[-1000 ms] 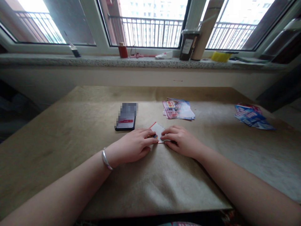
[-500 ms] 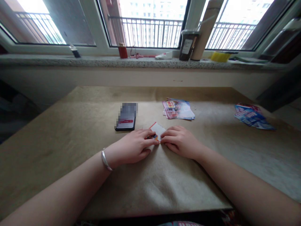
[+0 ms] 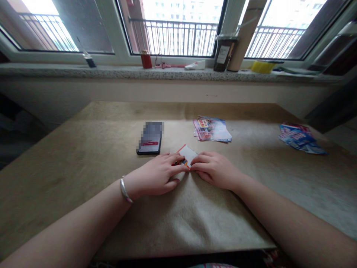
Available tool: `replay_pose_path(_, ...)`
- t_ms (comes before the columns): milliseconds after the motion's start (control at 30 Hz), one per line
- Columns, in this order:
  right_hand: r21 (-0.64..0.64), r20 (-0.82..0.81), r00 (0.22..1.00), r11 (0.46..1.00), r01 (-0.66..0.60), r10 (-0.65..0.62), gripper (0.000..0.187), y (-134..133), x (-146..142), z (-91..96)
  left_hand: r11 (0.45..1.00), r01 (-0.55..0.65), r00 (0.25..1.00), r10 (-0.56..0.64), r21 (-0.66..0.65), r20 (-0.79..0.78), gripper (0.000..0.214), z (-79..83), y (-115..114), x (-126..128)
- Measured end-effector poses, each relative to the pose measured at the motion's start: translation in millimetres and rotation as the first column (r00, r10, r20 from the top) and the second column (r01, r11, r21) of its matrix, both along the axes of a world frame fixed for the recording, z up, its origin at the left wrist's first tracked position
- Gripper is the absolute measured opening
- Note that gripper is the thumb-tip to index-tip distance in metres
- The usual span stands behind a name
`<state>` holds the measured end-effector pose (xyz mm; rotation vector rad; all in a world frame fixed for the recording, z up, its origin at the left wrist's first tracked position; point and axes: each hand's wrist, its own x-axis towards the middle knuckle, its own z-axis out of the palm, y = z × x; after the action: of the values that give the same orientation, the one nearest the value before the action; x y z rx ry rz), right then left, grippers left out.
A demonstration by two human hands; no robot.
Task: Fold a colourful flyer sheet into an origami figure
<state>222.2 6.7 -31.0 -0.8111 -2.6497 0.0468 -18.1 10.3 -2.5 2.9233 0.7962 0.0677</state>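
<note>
A small sheet of paper (image 3: 188, 152), white with a red edge and a colourful printed part, lies folded on the table in front of me. Over its left side is my left hand (image 3: 160, 173), with a silver bracelet at the wrist; its fingers hold the paper down and the index finger reaches the near corner. My right hand (image 3: 214, 169) has its fingers curled and closed at the paper's right edge, fingertips close to the left index finger. Both hands cover parts of the paper, so its full shape is hidden.
Beyond my left hand lies a phone (image 3: 150, 138) with a blurred screen. A pile of printed leaflets (image 3: 213, 129) is at the back middle, and blue and red leaflets (image 3: 301, 138) lie at the right. Jars and small items line the windowsill (image 3: 119, 73).
The right hand's fingers have shifted very slightly at the paper's edge. Otherwise hands and paper stay in nearly the same place.
</note>
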Motion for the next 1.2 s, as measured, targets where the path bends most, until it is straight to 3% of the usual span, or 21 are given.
replay_pose_path(1200,0.024,0.047,0.998,0.999,0.029,-0.030,0.020,2.8,7.6,5.3,1.000,-0.027,0.999,0.026,0.014,0.025,0.041,-5.0,-0.9,1.1)
